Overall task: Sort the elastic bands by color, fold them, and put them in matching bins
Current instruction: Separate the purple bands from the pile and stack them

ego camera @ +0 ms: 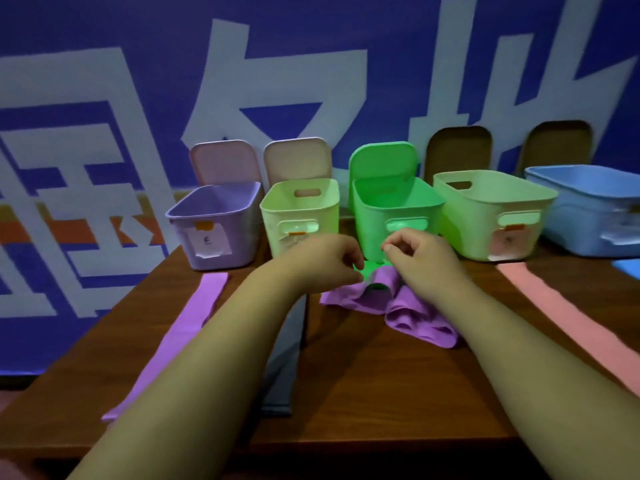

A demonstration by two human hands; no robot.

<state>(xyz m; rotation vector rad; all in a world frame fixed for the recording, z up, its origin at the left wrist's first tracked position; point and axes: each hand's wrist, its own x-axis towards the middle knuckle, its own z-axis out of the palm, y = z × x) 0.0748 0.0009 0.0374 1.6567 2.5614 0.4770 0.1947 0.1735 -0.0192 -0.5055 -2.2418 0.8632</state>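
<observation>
A crumpled purple band (412,315) lies mid-table with a green band (372,268) partly under it, just in front of the bright green bin (394,216). My left hand (325,259) has curled fingers at the green band's left end and seems to pinch it. My right hand (419,254) hovers with curled fingers over the same heap; whether it holds cloth is hidden. A flat purple band (194,317) lies left, a grey band (285,355) beside my left arm, a pink band (568,313) right.
A row of bins lines the table's back: purple bin (216,230), pale green bin (298,216), a second pale green bin (491,216), blue bin (588,209). Lids lean on the blue wall behind. A blue band's corner (627,266) shows at far right.
</observation>
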